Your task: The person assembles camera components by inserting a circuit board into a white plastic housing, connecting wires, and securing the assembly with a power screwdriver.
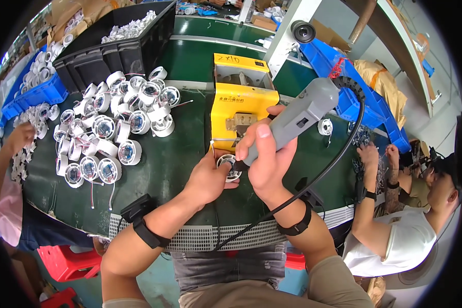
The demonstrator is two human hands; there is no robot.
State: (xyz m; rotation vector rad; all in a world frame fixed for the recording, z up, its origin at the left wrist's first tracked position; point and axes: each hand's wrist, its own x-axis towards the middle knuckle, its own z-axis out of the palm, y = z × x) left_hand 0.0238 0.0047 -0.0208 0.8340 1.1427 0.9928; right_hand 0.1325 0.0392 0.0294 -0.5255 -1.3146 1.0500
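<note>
My right hand (268, 167) is wrapped round a grey electric screwdriver (307, 105), tilted with its tip down at the left. The tip meets a round white plastic housing (233, 175) with a circuit board inside. Closed on that housing from its left side, my left hand (206, 178) keeps it low over the green work surface. A thin wire rises beside the left fingers. Just beyond both hands stands a yellow screw feeder (251, 96). To the left lies a heap of similar white housings (105, 127), several with wires trailing. One loose housing (325, 127) sits to the right.
A black bin (105, 59) of small white parts stands at the back left, near a blue bin (38, 92). The screwdriver's black cable (329, 177) loops over my right forearm. Blue trays (344, 84) lean at the right. Co-workers' hands (368, 154) are at both sides.
</note>
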